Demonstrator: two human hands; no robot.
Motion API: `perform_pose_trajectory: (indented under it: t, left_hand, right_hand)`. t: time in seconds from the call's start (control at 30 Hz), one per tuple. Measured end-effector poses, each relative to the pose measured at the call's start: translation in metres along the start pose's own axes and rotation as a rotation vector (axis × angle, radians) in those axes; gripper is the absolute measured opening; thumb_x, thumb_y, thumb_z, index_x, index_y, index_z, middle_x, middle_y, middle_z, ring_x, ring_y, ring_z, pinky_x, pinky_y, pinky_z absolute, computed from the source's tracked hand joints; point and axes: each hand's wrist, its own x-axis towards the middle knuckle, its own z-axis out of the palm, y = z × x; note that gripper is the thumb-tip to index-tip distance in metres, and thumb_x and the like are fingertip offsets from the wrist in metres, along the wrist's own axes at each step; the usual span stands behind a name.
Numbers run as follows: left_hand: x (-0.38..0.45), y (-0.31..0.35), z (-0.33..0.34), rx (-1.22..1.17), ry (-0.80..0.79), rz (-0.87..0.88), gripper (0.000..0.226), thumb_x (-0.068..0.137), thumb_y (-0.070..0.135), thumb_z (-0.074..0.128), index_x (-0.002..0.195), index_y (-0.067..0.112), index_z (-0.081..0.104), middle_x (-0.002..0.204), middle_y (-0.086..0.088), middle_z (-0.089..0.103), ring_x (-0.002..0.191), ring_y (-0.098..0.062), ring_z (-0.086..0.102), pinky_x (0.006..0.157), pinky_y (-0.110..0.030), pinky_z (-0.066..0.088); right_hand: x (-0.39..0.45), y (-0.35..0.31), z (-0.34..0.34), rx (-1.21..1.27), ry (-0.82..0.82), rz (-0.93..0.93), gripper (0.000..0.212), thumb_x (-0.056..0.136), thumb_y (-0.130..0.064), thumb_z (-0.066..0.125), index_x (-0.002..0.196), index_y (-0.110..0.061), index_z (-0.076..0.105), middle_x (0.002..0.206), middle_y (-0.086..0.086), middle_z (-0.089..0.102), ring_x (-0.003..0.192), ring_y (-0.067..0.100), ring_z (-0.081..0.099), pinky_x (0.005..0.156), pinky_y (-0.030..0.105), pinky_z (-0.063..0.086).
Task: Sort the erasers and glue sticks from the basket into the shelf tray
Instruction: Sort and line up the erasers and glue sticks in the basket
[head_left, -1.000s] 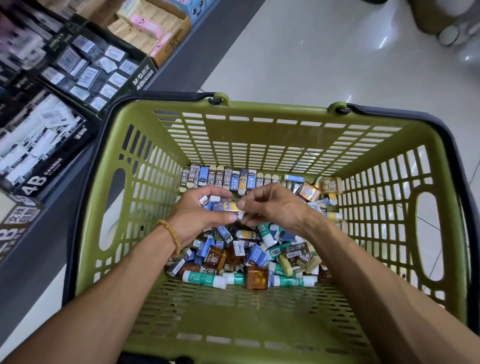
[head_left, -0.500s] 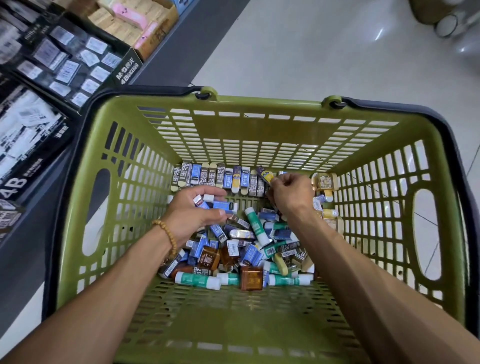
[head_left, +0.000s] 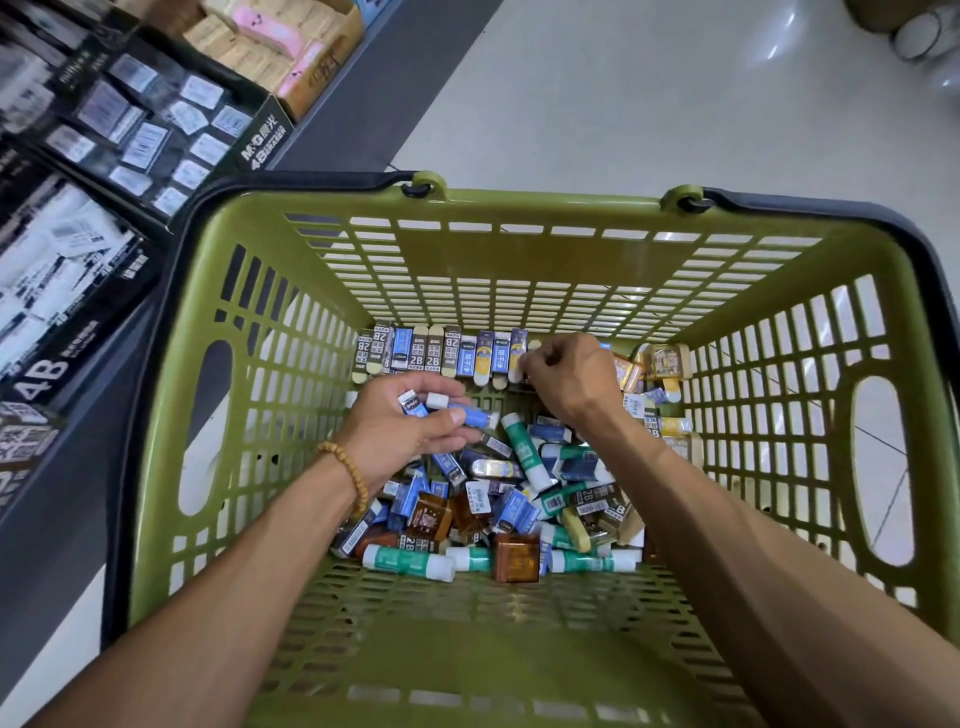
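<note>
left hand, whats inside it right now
The left hand holds a few small blue-and-white erasers, their ends poking out past the fingers. How many, the fingers and palm hide.

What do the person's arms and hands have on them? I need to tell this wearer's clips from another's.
Both forearms are bare, with no sleeves in view. The left hand has a bracelet of round tan beads, wood-like, around the wrist. The right hand and its wrist show no watch, band or glove. No rings are plainly visible on either hand.
</note>
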Motion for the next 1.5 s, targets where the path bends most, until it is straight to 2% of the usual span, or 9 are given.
perform_pose_trajectory:
  t: [0.13,0.27,0.43,0.63,0.83,1.0,1.13,1.33,1.5]
  left_hand:
    - [0.0,0.002,0.003,-0.034,0.023,0.019,0.02,0.081,-0.011,0.066,0.096,0.002,0.067,0.099,-0.015,0.073,0.078,-0.032,0.073,0.06,-0.02,0.059]
    - [-0.002,0.003,0.007,0.002,-0.001,0.04,0.02,0.082,-0.011,0.065,0.096,0.003,0.067,0.1,-0.016,0.072,0.078,-0.031,0.074,0.06,-0.021,0.059]
    - [-0.003,0.005,0.013,0.063,-0.042,-0.005,0.014,0.091,0.005,0.061,0.104,0.006,0.064,0.112,-0.017,0.068,0.076,-0.031,0.074,0.057,-0.022,0.059]
    - [0.0,0.0,0.014,0.33,-0.012,0.007,0.049,0.092,0.024,0.061,0.133,0.003,0.045,0.119,0.004,0.05,0.061,-0.024,0.071,0.043,-0.021,0.049]
    - [0.002,0.002,0.007,0.209,0.091,-0.02,0.048,0.074,0.023,0.074,0.114,-0.001,0.063,0.089,-0.006,0.068,0.055,-0.017,0.064,0.05,-0.021,0.052]
    - [0.0,0.004,0.007,0.037,0.095,-0.033,0.015,0.081,0.01,0.072,0.093,0.006,0.064,0.08,-0.012,0.065,0.059,-0.017,0.063,0.053,-0.019,0.054]
    - [0.0,0.005,0.011,-0.015,0.058,-0.044,0.025,0.087,0.005,0.067,0.11,-0.001,0.059,0.081,-0.016,0.064,0.062,-0.018,0.066,0.057,-0.023,0.058]
    - [0.0,0.004,0.019,-0.021,0.012,-0.037,0.02,0.092,0.004,0.061,0.11,-0.003,0.059,0.081,-0.017,0.067,0.063,-0.018,0.067,0.057,-0.023,0.057]
    - [-0.004,0.007,0.02,-0.068,-0.05,-0.063,0.028,0.09,-0.012,0.05,0.113,-0.001,0.059,0.1,-0.02,0.065,0.088,-0.026,0.071,0.077,-0.031,0.06]
  right_hand:
    - [-0.028,-0.013,-0.015,0.261,-0.331,0.001,0.031,0.096,-0.033,0.063,0.076,-0.009,0.071,0.068,0.007,0.07,0.062,0.016,0.062,0.059,0.03,0.053]
    - [-0.039,-0.011,-0.018,0.423,-0.608,0.058,0.013,0.093,-0.014,0.068,0.09,-0.003,0.073,0.066,0.003,0.07,0.059,0.012,0.063,0.058,0.022,0.055]
    - [-0.032,-0.002,-0.029,0.361,-0.314,0.138,0.007,0.092,-0.011,0.069,0.092,-0.005,0.073,0.083,0.015,0.071,0.065,0.015,0.061,0.062,0.029,0.056]
    - [-0.012,0.012,-0.022,0.264,0.064,0.211,0.01,0.088,-0.008,0.068,0.079,-0.004,0.071,0.083,0.012,0.073,0.079,0.027,0.07,0.08,0.047,0.06]
    - [0.001,0.007,-0.004,0.19,0.071,0.186,0.02,0.085,-0.005,0.072,0.066,-0.007,0.069,0.073,0.011,0.073,0.075,0.026,0.072,0.075,0.042,0.061]
    - [0.009,0.007,0.0,0.114,0.049,0.158,0.017,0.087,-0.006,0.07,0.071,-0.001,0.073,0.071,0.011,0.073,0.057,0.016,0.061,0.06,0.03,0.055]
    - [-0.002,-0.001,-0.006,0.048,0.084,0.038,0.024,0.09,-0.016,0.064,0.069,-0.007,0.068,0.071,0.007,0.071,0.061,0.018,0.063,0.061,0.034,0.058]
    - [-0.043,-0.013,-0.019,0.318,-0.439,-0.099,0.013,0.092,-0.016,0.07,0.089,-0.005,0.074,0.07,0.007,0.063,0.06,0.015,0.052,0.054,0.023,0.045]
    - [-0.039,0.0,-0.033,0.272,-0.286,0.061,0.015,0.092,-0.018,0.069,0.079,-0.012,0.072,0.067,0.0,0.066,0.058,0.013,0.055,0.053,0.023,0.046]
